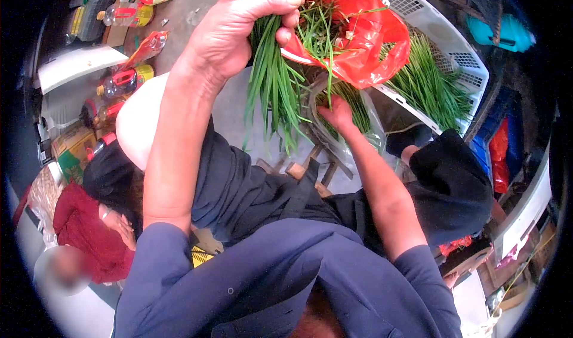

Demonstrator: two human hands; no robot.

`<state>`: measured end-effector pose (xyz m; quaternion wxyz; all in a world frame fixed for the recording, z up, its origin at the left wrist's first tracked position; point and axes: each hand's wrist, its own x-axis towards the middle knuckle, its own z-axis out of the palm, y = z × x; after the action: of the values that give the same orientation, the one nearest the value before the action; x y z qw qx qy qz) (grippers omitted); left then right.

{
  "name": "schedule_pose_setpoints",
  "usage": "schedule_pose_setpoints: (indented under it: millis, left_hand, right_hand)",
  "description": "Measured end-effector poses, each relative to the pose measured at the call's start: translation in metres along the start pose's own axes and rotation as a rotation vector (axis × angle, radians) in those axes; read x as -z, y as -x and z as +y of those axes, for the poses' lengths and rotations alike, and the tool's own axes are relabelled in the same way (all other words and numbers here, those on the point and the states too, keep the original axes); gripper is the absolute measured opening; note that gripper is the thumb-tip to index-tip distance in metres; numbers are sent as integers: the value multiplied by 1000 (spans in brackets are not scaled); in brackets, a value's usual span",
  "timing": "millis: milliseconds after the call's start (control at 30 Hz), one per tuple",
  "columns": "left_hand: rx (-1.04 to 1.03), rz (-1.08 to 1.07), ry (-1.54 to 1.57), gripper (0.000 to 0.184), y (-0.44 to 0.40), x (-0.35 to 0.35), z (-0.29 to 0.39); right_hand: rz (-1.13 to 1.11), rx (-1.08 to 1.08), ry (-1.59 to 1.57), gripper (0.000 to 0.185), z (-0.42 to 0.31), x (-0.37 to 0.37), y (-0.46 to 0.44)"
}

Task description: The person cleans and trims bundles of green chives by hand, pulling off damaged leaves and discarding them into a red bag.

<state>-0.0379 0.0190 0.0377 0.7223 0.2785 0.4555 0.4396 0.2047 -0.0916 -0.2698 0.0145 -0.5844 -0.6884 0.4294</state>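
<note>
My left hand [224, 34] is raised at the top middle, wrapped round a bunch of long green chives [271, 81] whose leaf tips hang down. My right hand [338, 112] reaches into the mouth of a clear plastic bag [373, 129] between my knees, with more chives [355, 102] inside. Its fingers look curled; their tips are hidden, and what they hold cannot be made out. Just above it, a red plastic bag [382, 54] stands wide, with loose leaf scraps [319, 31] in it.
Right of the red bag stands a white plastic crate [412, 7] with many chives [427, 84]. Several bottles [122, 81] and a white stool-like piece [80, 63] are at left. A person in a maroon sweater [89, 230] sits at lower left. A teal container [498, 34] lies at upper right.
</note>
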Motion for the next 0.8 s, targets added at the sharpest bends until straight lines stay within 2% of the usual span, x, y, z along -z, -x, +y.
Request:
schedule_pose_setpoints:
  millis: [300,367,400,433,500,567,700,800]
  left_hand:
    - [-43,26,-49,18,1,-4,2]
    - [-63,11,-61,16,3,-6,2]
    - [-76,5,-77,14,4,-7,2]
    - [-85,-6,-72,14,4,-7,0]
    - [-81,-20,-99,12,2,-6,-4]
    - [-79,-27,-116,12,2,-7,-6]
    - [-78,-85,-141,13,1,-11,-14]
    - [-35,-92,-170,11,2,-18,-24]
  right_hand:
    - [32,-10,26,26,-5,25,-5]
    - [32,77,-90,28,5,34,-6]
    - [-55,110,-205,28,-5,54,0]
    - [-44,109,-195,28,-14,70,4]
    - [-299,-63,-488,23,-31,99,12]
    - [-391,-88,-582,16,-49,129,21]
    - [-402,-108,-717,16,-99,188,58]
    - [-352,-3,-913,14,-113,205,69]
